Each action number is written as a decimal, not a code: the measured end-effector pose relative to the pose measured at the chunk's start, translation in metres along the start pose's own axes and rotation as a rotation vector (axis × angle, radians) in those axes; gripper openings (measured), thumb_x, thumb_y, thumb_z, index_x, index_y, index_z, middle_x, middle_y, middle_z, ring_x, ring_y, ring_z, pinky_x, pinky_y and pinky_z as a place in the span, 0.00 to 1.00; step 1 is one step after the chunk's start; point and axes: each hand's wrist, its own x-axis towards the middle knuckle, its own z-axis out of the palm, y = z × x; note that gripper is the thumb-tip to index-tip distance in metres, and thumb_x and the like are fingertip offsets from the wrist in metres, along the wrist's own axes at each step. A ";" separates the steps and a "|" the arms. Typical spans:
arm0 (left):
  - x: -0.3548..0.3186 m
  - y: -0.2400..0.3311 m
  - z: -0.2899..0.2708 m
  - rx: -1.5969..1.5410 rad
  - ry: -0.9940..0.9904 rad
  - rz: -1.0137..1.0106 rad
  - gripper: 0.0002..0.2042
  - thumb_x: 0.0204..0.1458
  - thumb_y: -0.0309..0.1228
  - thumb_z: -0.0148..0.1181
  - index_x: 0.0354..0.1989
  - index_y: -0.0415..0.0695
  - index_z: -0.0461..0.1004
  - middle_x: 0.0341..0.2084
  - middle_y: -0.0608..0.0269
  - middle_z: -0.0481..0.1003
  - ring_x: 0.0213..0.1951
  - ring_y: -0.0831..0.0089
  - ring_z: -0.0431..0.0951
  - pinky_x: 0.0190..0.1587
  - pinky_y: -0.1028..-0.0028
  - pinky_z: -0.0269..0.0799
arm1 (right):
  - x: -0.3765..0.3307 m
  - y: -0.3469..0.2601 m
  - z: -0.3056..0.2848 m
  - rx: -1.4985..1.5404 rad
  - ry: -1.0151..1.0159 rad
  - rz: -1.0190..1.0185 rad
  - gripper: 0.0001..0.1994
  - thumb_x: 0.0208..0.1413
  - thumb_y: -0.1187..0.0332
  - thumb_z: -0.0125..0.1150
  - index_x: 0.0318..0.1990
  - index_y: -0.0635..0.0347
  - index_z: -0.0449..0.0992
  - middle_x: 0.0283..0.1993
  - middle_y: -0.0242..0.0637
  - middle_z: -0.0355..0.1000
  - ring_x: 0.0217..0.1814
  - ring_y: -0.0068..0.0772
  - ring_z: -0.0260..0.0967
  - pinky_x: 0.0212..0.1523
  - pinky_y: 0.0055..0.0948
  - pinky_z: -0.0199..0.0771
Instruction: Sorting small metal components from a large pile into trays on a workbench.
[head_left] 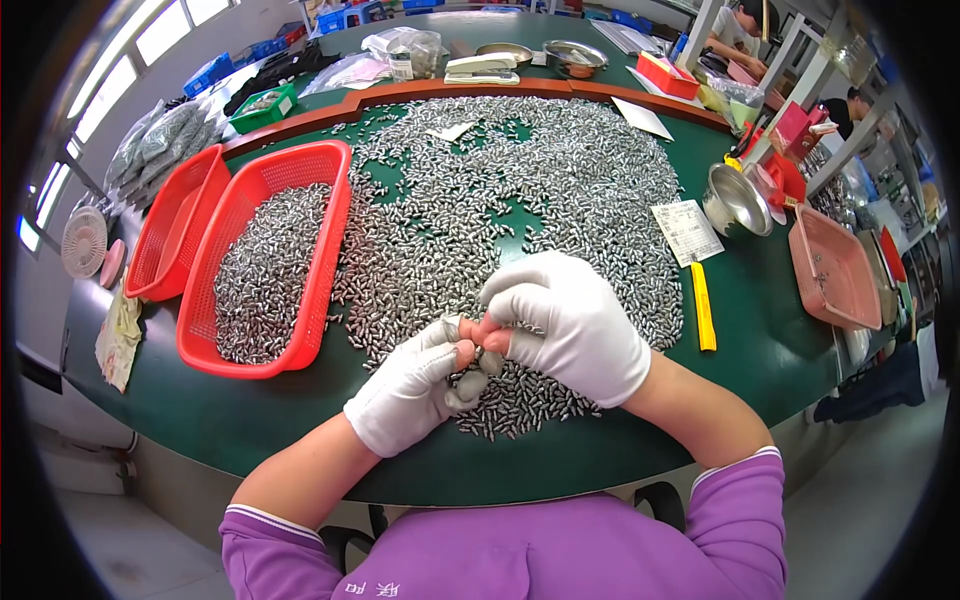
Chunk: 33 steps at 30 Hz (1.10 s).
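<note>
My left hand [408, 388] and my right hand [578, 322], both in white gloves with bare fingertips showing, meet at the near edge of a wide heap of small silvery metal pieces [610, 190]. Thumb and forefinger of each hand are pinched together, nearly touching the other hand's. Whatever sits between these fingertips is too small and hidden to name. The other left fingers curl below, their glove tips stained grey. More of the same pieces lie under and in front of both hands on the green tabletop [600, 455].
Left of the heap stands a red perforated basket [334, 235] partly filled with pieces, beside another red basket [150, 270]. A yellow cutter knife [703, 310], paper slip [688, 232], steel bowl [738, 200] and pink basket [835, 265] are at right. A wooden strip [400, 90] borders the far side.
</note>
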 end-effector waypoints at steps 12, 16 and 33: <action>-0.002 0.001 0.001 0.054 0.050 0.050 0.11 0.58 0.35 0.61 0.44 0.46 0.69 0.34 0.69 0.72 0.27 0.84 0.63 0.29 0.83 0.60 | -0.006 0.009 0.005 -0.133 -0.073 0.190 0.12 0.48 0.68 0.66 0.42 0.57 0.79 0.42 0.39 0.75 0.44 0.43 0.73 0.45 0.36 0.74; -0.001 0.000 0.000 0.038 0.049 0.070 0.10 0.59 0.35 0.59 0.43 0.45 0.70 0.33 0.68 0.72 0.26 0.82 0.64 0.29 0.82 0.61 | -0.014 0.027 0.009 -0.403 -0.209 0.185 0.09 0.46 0.66 0.66 0.34 0.56 0.79 0.39 0.36 0.74 0.41 0.41 0.73 0.43 0.38 0.74; -0.002 0.003 0.002 0.035 0.015 0.019 0.12 0.59 0.33 0.58 0.48 0.45 0.68 0.37 0.69 0.72 0.30 0.84 0.68 0.35 0.83 0.66 | 0.005 -0.005 -0.004 -0.150 -0.012 -0.026 0.08 0.41 0.72 0.69 0.28 0.59 0.74 0.37 0.38 0.74 0.37 0.43 0.73 0.37 0.38 0.74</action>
